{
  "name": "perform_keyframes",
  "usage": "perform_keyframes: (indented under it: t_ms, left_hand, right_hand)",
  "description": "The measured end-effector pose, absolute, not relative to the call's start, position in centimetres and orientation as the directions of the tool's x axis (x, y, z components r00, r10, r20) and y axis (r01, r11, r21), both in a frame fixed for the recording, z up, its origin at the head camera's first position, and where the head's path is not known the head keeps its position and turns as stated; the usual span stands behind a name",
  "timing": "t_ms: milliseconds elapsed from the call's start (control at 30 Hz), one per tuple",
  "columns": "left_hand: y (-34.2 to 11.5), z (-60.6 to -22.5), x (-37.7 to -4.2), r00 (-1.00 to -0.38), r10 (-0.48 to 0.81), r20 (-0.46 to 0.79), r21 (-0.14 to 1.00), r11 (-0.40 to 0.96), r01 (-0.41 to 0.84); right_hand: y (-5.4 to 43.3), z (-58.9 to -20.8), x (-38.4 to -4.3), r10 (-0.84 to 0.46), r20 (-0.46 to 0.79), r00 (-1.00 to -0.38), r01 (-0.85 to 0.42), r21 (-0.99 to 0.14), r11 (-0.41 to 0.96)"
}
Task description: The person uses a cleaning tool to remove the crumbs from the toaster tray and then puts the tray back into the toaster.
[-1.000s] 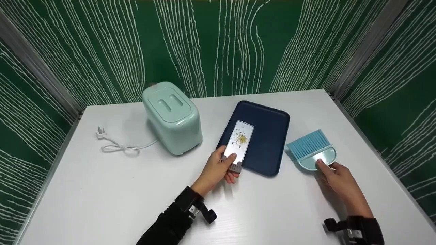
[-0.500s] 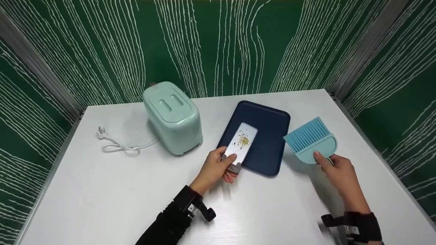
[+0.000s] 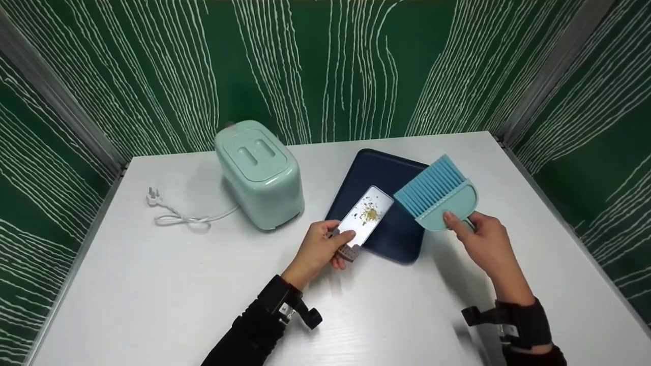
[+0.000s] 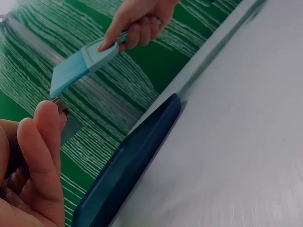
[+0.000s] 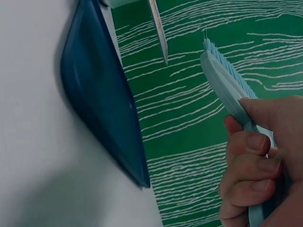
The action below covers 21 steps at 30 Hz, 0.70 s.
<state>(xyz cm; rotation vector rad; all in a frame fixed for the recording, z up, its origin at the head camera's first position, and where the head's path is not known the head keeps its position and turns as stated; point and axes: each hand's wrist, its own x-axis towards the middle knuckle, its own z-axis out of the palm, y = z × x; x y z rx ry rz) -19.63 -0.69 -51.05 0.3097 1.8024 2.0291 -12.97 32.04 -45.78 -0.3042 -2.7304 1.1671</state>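
In the head view my left hand (image 3: 318, 246) holds a slim metal crumb tray (image 3: 358, 226) by its grey end, thumb on top. Yellowish crumbs (image 3: 370, 213) lie scattered on its shiny surface. The right hand (image 3: 483, 244) grips a light blue bench brush (image 3: 437, 195) by its handle, bristles pointing up and left. The brush is raised over the right part of a navy tray (image 3: 396, 249), close beside the crumb tray. From the right wrist, curled fingers (image 5: 255, 165) wrap the brush handle, and the crumb tray (image 5: 160, 33) appears edge-on, apart from the bristles.
A mint green toaster (image 3: 264, 178) with a lid on top stands left of the navy tray. Its white cord (image 3: 188, 220) and plug (image 3: 152, 196) lie on the white table (image 3: 152, 295). Green walls (image 3: 325, 66) with white streaks enclose the table's back and sides.
My right hand has lifted the brush and carried it left, from beside the navy tray to over its right part. The crumb tray has turned slightly, its far end swinging right.
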Motion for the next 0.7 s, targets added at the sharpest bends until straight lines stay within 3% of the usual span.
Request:
perform_keyframes:
  t_ms: [400,700]
  left_hand:
    - [-1.0,-50.9,-20.2,-0.936,0.326,-0.135,0.99,0.006,-0.141]
    - [-1.2,-51.1,-20.5,-0.953,0.269,-0.142,0.984,-0.064,-0.165]
  right_hand:
    - [29.1,-44.8,-14.2,0.164,0.112,-0.98,0.032,-0.73,0.683]
    - [27.9,-44.5,-14.7,0.137,0.14,-0.981,0.0,-0.699,0.715]
